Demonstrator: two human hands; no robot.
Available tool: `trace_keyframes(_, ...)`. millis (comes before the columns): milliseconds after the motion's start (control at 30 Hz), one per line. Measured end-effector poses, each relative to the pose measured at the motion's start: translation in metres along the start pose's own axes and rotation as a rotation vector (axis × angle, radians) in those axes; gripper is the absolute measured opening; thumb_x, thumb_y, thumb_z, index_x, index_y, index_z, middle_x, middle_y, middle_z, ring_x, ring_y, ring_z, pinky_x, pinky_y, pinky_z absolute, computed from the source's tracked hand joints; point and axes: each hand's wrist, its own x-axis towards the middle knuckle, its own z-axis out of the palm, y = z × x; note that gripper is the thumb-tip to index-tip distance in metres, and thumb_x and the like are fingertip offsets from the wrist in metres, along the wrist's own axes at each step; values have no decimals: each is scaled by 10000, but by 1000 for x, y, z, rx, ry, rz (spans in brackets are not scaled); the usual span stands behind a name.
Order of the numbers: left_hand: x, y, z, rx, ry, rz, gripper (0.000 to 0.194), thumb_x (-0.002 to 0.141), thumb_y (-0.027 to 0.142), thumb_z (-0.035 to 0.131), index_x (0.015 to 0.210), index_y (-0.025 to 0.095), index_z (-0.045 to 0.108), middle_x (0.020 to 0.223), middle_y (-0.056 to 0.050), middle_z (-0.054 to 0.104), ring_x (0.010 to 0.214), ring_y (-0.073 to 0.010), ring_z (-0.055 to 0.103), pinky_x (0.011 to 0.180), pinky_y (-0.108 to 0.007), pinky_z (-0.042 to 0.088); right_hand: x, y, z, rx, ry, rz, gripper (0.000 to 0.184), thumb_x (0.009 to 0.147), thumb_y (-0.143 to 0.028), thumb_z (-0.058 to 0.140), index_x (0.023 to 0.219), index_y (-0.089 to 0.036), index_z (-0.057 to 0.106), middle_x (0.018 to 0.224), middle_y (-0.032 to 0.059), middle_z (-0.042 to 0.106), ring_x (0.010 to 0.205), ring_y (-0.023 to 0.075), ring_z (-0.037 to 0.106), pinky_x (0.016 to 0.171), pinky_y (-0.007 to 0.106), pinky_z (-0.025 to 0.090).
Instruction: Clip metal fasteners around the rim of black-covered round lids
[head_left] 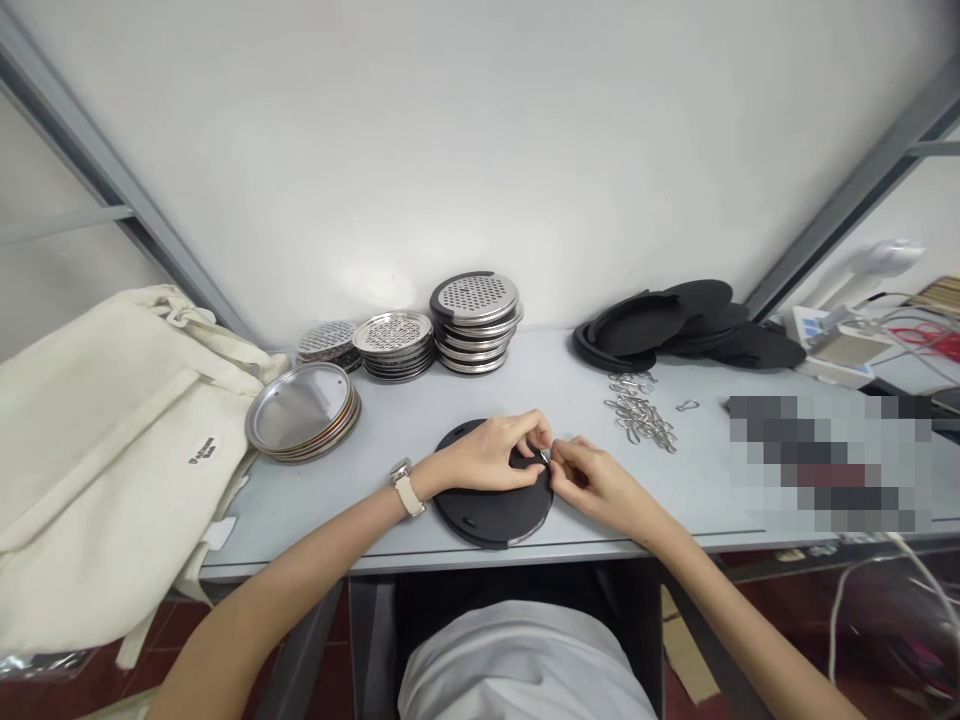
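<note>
The left hand (501, 453) is pinching a small metal piece (545, 456) at the black disc's (491, 508) edge. The right hand (592, 480) is meeting it; its grip I cannot tell.

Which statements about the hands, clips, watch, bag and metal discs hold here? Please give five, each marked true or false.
1. The left hand and right hand are both at the black disc. True.
2. The loose metal clips lie left of that disc. False: the metal clips lie to its right.
3. A watch is on the left wrist. True.
4. The bag is black. False: the bag is cream.
5. Perforated metal discs are stacked near the wall. True.
</note>
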Motion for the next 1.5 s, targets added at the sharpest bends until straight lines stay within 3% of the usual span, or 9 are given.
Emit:
trace_keyframes(333,0,-2,-1,-48,-32,18,254,729,75,578,948,171,490,902,-21,620,800,-110,592,755,-235,493,-1,6,-3,105,-28,51,257,831,-209,437,617,-218,294,578,-55,351,574,117,378,559,240,330)
trace_keyframes(533,-3,-3,-2,-5,2,2,285,726,83,582,980,181,496,953,-21,598,778,-108,582,732,-239,484,-1,7,-3,238,-13,117,226,897,-251,379,674,-214,356,597,-58,368,563,110,360,538,232,309)
trace_keyframes(800,-4,-4,0,30,29,18,319,717,139,622,998,188,480,998,-18,521,737,-87,571,711,-234,478,0,-2,-4,150,-25,45,218,949,-292,373,745,-218,390,652,-43,425,605,125,402,583,243,352)
trace_keyframes(1267,-3,0,0,149,-13,43,286,732,118,590,992,186,490,962,-32,568,807,-138,547,776,-269,455,-1,-1,-3,8,-33,-51,190,969,-262,360,915,-195,530,680,-7,530,665,162,503,689,296,388)
trace_keyframes(1500,-2,0,0,147,-11,70,262,738,125,596,977,183,509,937,-26,598,829,-141,558,840,-279,450,0,-2,-4,8,-34,-66,243,961,-265,362,768,-201,495,621,-17,497,640,160,490,671,290,385)
